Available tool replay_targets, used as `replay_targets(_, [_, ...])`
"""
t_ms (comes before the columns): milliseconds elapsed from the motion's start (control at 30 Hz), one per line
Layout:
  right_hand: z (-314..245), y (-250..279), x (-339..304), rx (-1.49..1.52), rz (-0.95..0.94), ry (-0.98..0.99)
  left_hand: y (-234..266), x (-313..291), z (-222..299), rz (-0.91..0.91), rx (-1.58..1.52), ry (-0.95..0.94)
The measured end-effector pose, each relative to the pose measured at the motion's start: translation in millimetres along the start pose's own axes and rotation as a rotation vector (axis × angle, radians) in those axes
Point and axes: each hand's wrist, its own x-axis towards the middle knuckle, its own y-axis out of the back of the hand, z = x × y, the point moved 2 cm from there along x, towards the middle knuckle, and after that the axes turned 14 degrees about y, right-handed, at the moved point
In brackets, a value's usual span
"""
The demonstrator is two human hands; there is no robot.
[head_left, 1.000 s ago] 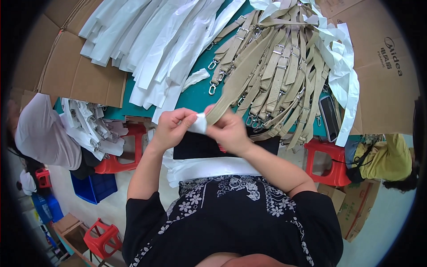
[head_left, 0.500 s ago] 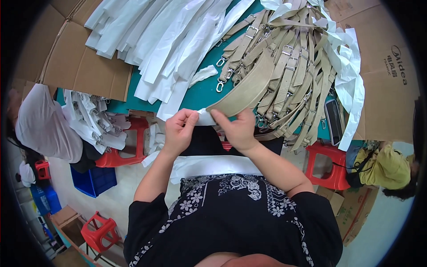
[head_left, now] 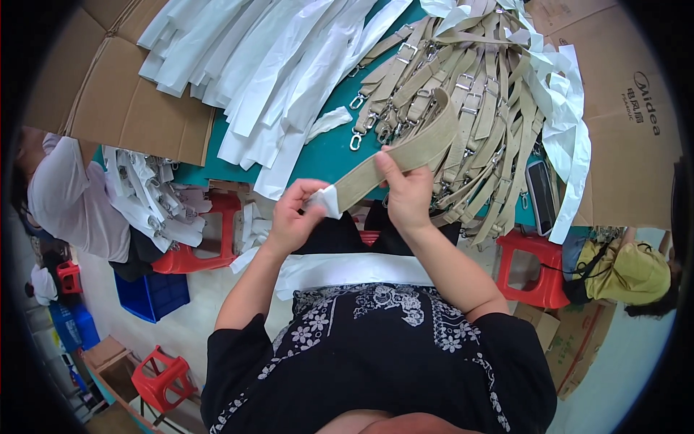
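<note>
A wide beige strap [head_left: 376,172] runs up and right from between my hands toward the pile, its far part curling over. White wrapping paper [head_left: 327,200] is folded around its near left end. My left hand [head_left: 295,215] pinches that wrapped end between thumb and fingers. Farther along, my right hand [head_left: 408,189] grips the strap, thumb on top and fingers beneath. Beyond lies a heap of beige straps [head_left: 470,108] with metal buckles and swivel clasps. Long white paper strips [head_left: 267,94] are spread at the left of the green tabletop [head_left: 322,155].
Cardboard boxes [head_left: 137,94] flank the table on the left, with another carton [head_left: 622,123] on the right. A phone [head_left: 541,195] rests at the right edge. Red stools [head_left: 531,271] and a blue crate [head_left: 150,293] stand below. People sit on both sides; one wears a yellow top [head_left: 629,267].
The paper now folds round the strap's end in my left hand. My right hand has slid up and right along the strap, which has turned and now curls at its far part.
</note>
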Motion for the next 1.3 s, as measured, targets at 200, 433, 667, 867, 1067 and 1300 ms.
replay_targets(200, [-14.7, -7.9, -0.8, -0.019, -0.134, 0.093, 3.1, 10.9, 1.3, -0.148, 0.394, 0.189])
replay_targets(433, [-25.8, -6.5, 3.3, -0.028, -0.171, -0.079, -13.8, 17.6, 3.4, -0.148, 0.104, 0.231])
replay_targets(667, [-5.7, -7.8, 1.5, -0.03, -0.365, -0.06, -20.3, 23.7, 12.1, -0.263, -0.017, 0.347])
replay_targets(867, [-9.5, -6.8, 6.4, 0.135, -0.441, -0.122, -5.1, 34.2, 4.9, -0.327, 0.09, 0.327])
replay_targets(1067, [31.0, 7.5, -44.8, -0.445, -0.566, 0.193, -4.2, 41.8, 7.8, -0.236, 0.038, 0.271])
replay_targets(1300, [38.0, -9.9, -42.5, -0.547, -0.422, 0.599, -5.0, 41.0, 14.1, -0.173, -0.009, 0.253])
